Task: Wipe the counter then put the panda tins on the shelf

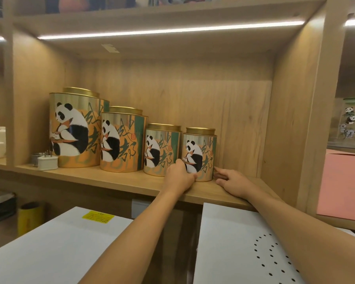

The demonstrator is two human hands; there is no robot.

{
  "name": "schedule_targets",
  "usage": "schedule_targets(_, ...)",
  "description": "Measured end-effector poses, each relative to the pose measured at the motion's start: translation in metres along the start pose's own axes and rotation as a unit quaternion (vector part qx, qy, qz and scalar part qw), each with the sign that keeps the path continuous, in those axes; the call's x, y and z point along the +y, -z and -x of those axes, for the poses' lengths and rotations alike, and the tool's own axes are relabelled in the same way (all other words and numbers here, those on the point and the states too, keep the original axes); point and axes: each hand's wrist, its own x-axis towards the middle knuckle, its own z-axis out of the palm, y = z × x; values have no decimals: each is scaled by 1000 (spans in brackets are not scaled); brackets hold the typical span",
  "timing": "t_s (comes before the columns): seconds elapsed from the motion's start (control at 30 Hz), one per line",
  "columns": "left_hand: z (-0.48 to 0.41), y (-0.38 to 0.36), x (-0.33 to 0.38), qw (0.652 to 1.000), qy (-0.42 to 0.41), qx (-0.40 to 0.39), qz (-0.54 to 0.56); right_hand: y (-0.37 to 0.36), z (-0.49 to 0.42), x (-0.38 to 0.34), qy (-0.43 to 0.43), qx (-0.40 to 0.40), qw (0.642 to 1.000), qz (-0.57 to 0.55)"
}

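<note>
The smallest orange-and-green cylindrical panda tin with a gold lid [199, 155] is standing upright on the wooden shelf board [115, 180], at the right end of a row of three larger matching tins [123, 140] descending in height toward it. It is probably light, rigid and smooth-walled, so it is best taken around its lower wall from both sides. The left hand [179, 177] is curling against its lower left wall, apparently clasping it, while the right hand [232, 182] is lying open on the board, fingertips at its right base.
</note>
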Motion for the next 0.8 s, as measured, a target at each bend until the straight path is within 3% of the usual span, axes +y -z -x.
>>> schedule_targets(0.17, 5, 3, 4, 1000, 13, 6, 17, -3, 0, -3, -10, 21, 999, 22)
schedule_targets(0.3, 16, 10, 7, 999, 2, 33, -9, -2, 12, -14, -46, 40, 990, 127)
schedule_targets(0.43, 26, 11, 12, 989, -36, -63, -128, 8, 46, -24, -87, 20, 978, 190)
schedule_targets(0.6, 51, 30, 16, 939, -112, -168, -278, 31, 103, -57, -141, -18, 956, 255)
schedule_targets(0.8, 100, 113, 3, 931, -179, -180, -263, 33, 170, -93, -126, 15, 953, 274)
